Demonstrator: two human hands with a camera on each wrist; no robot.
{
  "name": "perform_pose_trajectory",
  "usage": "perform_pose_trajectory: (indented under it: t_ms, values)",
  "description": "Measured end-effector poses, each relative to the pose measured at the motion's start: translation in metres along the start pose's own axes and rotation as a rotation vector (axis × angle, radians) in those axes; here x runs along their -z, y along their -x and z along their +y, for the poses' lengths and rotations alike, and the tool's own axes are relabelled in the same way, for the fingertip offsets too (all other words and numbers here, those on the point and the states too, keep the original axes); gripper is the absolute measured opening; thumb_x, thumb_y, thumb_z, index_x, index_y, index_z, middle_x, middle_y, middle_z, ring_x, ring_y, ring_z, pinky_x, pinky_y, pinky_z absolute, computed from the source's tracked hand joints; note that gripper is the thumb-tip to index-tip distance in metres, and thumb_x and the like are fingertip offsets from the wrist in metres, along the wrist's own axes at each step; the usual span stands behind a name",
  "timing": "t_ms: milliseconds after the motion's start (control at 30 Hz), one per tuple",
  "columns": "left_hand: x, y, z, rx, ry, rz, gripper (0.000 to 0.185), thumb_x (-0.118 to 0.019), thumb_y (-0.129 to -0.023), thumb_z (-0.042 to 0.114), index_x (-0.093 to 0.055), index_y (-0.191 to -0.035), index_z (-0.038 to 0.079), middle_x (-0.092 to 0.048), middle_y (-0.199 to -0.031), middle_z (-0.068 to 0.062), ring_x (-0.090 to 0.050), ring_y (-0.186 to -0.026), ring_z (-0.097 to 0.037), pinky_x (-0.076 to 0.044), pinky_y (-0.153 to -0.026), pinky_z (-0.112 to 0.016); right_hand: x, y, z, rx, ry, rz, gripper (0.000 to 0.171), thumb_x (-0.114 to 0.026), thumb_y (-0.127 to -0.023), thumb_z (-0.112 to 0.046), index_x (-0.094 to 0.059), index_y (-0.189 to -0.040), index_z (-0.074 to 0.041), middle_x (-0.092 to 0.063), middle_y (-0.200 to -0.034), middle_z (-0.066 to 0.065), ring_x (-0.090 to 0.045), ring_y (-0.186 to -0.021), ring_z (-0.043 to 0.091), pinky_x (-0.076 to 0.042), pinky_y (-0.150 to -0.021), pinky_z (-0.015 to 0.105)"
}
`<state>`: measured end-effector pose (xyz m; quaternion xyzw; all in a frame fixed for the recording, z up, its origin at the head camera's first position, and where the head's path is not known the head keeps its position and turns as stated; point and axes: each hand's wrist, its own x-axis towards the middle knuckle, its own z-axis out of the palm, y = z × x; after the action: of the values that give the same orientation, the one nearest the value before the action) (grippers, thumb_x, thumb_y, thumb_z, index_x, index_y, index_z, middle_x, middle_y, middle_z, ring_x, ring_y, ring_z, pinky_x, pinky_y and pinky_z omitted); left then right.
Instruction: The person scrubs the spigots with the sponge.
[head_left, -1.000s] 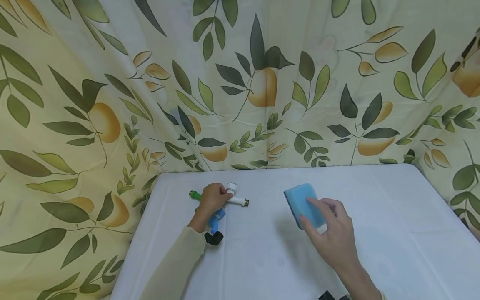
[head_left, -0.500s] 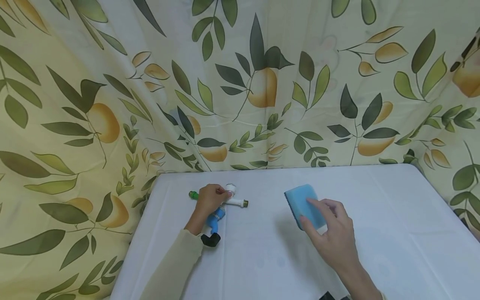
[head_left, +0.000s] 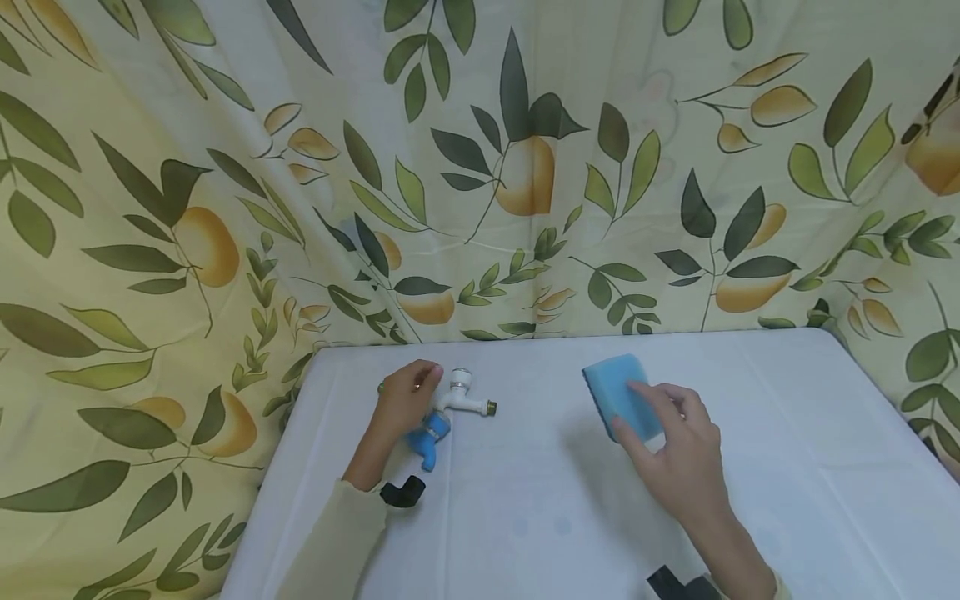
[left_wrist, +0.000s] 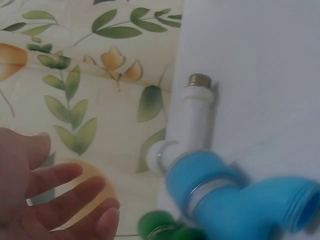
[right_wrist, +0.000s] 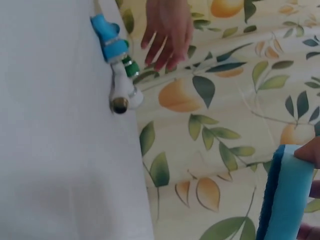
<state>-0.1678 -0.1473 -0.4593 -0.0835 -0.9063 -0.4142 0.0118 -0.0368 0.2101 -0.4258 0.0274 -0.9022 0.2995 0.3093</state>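
Observation:
My right hand [head_left: 678,467] pinches a light blue sponge [head_left: 618,387] between thumb and fingers, held above the table. A darker blue scouring layer shows along the edge of the sponge [right_wrist: 285,200] in the right wrist view. On the left of the table lies a plastic tap [head_left: 459,403] with a white body, a brass threaded end and a blue spout [head_left: 427,446]. A green part [left_wrist: 157,222] sits beside the blue in the left wrist view. My left hand [head_left: 405,400] hovers just left of the tap, holding nothing, its fingers relaxed and apart from it [left_wrist: 65,195].
The table [head_left: 540,517] has a white cover. Behind it and to the left hangs a curtain [head_left: 480,167] printed with leaves and fruit. A black wrist mount [head_left: 402,492] is on the left wrist and another black mount [head_left: 678,583] on the right.
My left hand has let go of the tap and drawn back to the left, baring its white body. The sponge and right hand have shifted slightly right and up.

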Motion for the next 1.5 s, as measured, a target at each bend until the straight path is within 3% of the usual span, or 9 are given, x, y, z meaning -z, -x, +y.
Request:
perform_pose_trajectory:
  t_ms: [233, 467, 667, 1033, 1267, 1500]
  values:
    - [0.029, 0.015, 0.005, -0.058, -0.055, 0.071, 0.039, -0.053, -0.107, 0.037, -0.066, -0.131, 0.009, -0.068, -0.126, -0.01, -0.065, -0.117, -0.028, -0.057, -0.09, -0.048, 0.003, -0.025, 0.02, 0.004, 0.093, -0.035, 0.054, -0.083, -0.08, -0.025, -0.066, -0.128, -0.007, -0.058, -0.12, 0.028, -0.059, -0.101, 0.047, -0.047, -0.08, 0.074]
    - [0.044, 0.036, 0.008, -0.06, -0.076, 0.084, 0.039, -0.055, -0.106, 0.035, -0.065, -0.133, 0.009, -0.066, -0.131, -0.011, -0.065, -0.117, -0.029, -0.058, -0.09, -0.047, 0.003, -0.044, 0.043, -0.071, 0.191, -0.182, 0.054, -0.076, -0.089, -0.035, -0.062, -0.134, -0.009, -0.054, -0.129, 0.03, -0.053, -0.111, 0.052, -0.042, -0.08, 0.073]
    - [0.044, 0.059, 0.006, -0.046, -0.089, 0.068, 0.036, -0.057, -0.106, 0.033, -0.064, -0.133, 0.011, -0.065, -0.131, -0.011, -0.064, -0.115, -0.029, -0.058, -0.085, -0.042, -0.005, -0.046, 0.062, -0.091, 0.223, -0.249, 0.054, -0.072, -0.092, -0.039, -0.061, -0.135, -0.008, -0.052, -0.13, 0.033, -0.052, -0.112, 0.056, -0.042, -0.077, 0.071]
    - [0.034, 0.098, 0.004, -0.055, -0.118, 0.045, 0.036, -0.061, -0.103, 0.035, -0.066, -0.131, 0.013, -0.065, -0.131, -0.008, -0.064, -0.118, -0.03, -0.058, -0.087, -0.044, -0.028, -0.045, 0.099, -0.145, 0.307, -0.415, 0.059, -0.067, -0.095, -0.043, -0.055, -0.141, -0.008, -0.05, -0.131, 0.034, -0.053, -0.11, 0.055, -0.046, -0.072, 0.071]
    - [0.032, 0.108, 0.003, -0.04, -0.12, 0.028, 0.042, -0.061, -0.103, 0.037, -0.064, -0.135, 0.01, -0.064, -0.134, -0.01, -0.065, -0.12, -0.033, -0.059, -0.087, -0.047, -0.038, -0.042, 0.114, -0.178, 0.35, -0.521, 0.062, -0.065, -0.095, -0.048, -0.053, -0.143, -0.01, -0.047, -0.134, 0.033, -0.052, -0.114, 0.056, -0.046, -0.075, 0.074]
    - [0.029, 0.11, -0.002, -0.022, -0.109, 0.011, 0.043, -0.061, -0.103, 0.037, -0.064, -0.135, 0.008, -0.064, -0.135, -0.011, -0.063, -0.122, -0.034, -0.059, -0.089, -0.049, -0.04, -0.039, 0.119, -0.188, 0.348, -0.552, 0.065, -0.062, -0.096, -0.054, -0.052, -0.144, -0.012, -0.046, -0.136, 0.031, -0.051, -0.115, 0.055, -0.045, -0.076, 0.074]
